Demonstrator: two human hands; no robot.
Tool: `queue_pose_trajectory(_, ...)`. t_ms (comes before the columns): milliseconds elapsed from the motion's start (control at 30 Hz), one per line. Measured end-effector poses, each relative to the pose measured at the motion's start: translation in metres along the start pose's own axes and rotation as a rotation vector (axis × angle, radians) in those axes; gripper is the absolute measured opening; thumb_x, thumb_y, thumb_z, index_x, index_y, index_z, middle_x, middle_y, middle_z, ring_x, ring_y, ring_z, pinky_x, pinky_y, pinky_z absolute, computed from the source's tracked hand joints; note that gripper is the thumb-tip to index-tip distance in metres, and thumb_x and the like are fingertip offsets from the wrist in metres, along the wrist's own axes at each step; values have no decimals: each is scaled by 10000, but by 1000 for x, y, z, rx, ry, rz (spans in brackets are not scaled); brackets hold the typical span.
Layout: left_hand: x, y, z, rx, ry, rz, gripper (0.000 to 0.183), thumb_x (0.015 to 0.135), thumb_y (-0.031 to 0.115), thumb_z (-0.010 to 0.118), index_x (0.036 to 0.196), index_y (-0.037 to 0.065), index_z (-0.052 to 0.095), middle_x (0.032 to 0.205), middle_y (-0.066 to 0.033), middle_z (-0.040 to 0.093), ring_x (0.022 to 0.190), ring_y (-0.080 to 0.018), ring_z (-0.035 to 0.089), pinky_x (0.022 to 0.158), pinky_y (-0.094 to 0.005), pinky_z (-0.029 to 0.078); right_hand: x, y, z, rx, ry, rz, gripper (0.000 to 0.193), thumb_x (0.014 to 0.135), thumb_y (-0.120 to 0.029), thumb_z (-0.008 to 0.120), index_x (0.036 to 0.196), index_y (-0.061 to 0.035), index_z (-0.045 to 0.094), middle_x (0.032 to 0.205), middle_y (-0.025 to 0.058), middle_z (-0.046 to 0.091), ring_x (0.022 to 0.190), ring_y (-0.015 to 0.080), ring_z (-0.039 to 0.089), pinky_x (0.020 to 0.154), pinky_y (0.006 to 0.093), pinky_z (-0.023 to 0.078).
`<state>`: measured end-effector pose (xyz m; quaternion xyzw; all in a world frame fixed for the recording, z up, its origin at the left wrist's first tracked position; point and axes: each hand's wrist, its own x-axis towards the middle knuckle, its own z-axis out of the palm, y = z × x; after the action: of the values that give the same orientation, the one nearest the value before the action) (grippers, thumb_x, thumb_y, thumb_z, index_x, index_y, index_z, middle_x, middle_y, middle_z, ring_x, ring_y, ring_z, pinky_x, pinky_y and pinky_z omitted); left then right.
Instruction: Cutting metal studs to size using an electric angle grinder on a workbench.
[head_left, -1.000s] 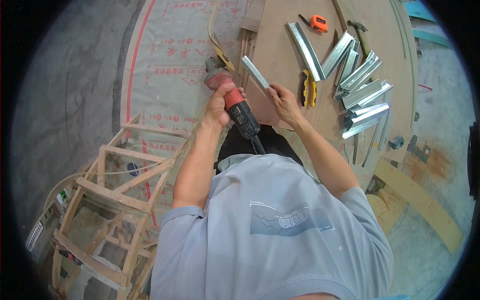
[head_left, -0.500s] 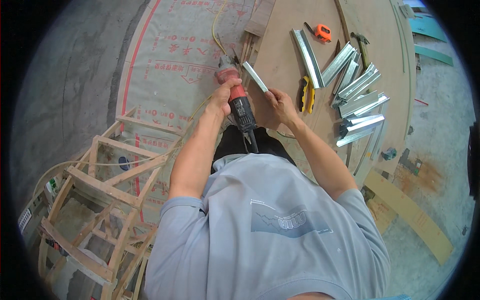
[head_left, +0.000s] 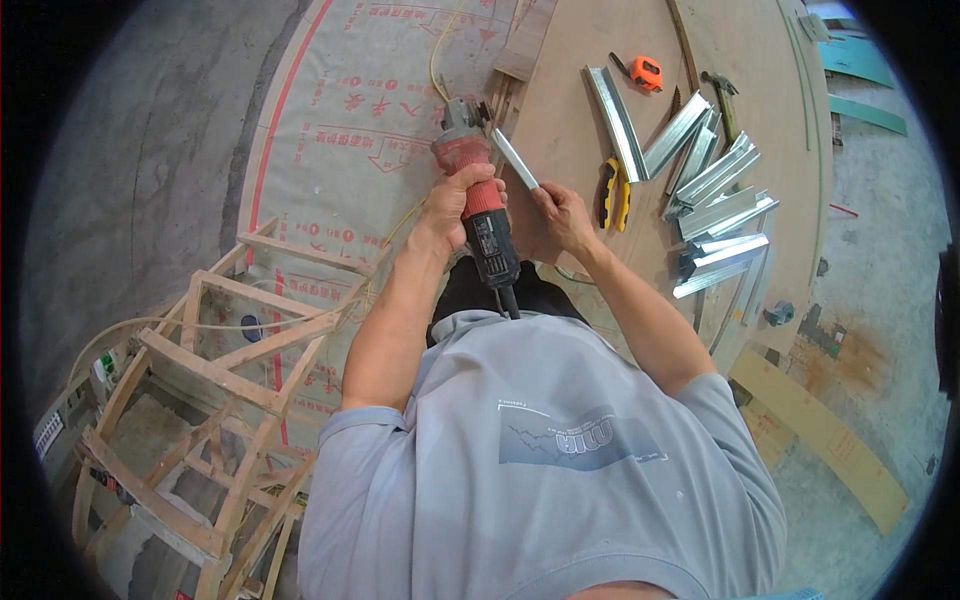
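My left hand (head_left: 448, 208) is wrapped around the red and black body of an angle grinder (head_left: 484, 212). The tool's head points away from me, and its disc appears edge-on, close by the far end of a metal strip (head_left: 514, 158). Whether disc and strip touch I cannot tell. The strip's near end is gripped in the fingers of my right hand (head_left: 566, 218), at the left edge of a wooden board. Pliers with yellow and black handles (head_left: 613, 193) lie just right of that hand.
Several cut metal channel pieces (head_left: 718, 172) lie on the board (head_left: 560, 100), with an orange tape measure (head_left: 646, 73) and a hammer (head_left: 722, 100) beyond. A wooden frame (head_left: 215, 375) stands at the left, crossed by a cable. Printed sheeting (head_left: 330, 120) covers the floor ahead.
The grinder's head has shifted a little to the right, bringing its disc nearer the strip's far end. Both hands keep their hold.
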<state>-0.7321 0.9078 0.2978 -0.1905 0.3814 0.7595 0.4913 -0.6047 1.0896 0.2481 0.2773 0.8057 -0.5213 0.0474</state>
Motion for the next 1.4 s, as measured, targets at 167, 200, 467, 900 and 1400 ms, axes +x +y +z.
queue_pose_trajectory(167,-3,7,-19,-17,9,54,303,803,178,779,994,31,596,865,-137,678,753,-249,683,707,-408,604,-9,-2,-10,-2,85,-3,311,999,-276,597,1123,4,652,765,120,569,722,183,531,668,342,449)
queue_pose_trajectory(200,-2,9,-26,-19,32,39,283,813,175,770,992,48,591,881,-136,679,773,-255,684,734,-410,604,-11,-9,-15,-87,88,-37,323,980,-307,610,1108,-15,661,760,179,594,702,251,580,676,380,471)
queue_pose_trajectory(467,4,9,-45,-111,76,44,346,815,173,761,1066,40,563,921,-138,670,826,-266,686,755,-434,606,9,-32,-19,-172,-24,-150,347,1011,-298,568,1159,10,630,826,198,620,755,289,597,715,380,474)
queue_pose_trajectory(900,61,-43,-22,-217,116,353,337,781,107,793,1040,52,584,932,-63,646,787,-210,669,703,-393,613,21,14,12,91,-63,-31,315,1020,-255,567,1094,35,667,770,79,606,753,140,523,706,316,466)
queue_pose_trajectory(1400,60,-39,-23,-147,87,321,348,788,97,784,1081,66,600,970,-62,671,866,-222,695,763,-388,605,20,12,10,113,-92,12,307,1018,-248,567,1106,28,668,800,77,613,777,151,526,738,321,469)
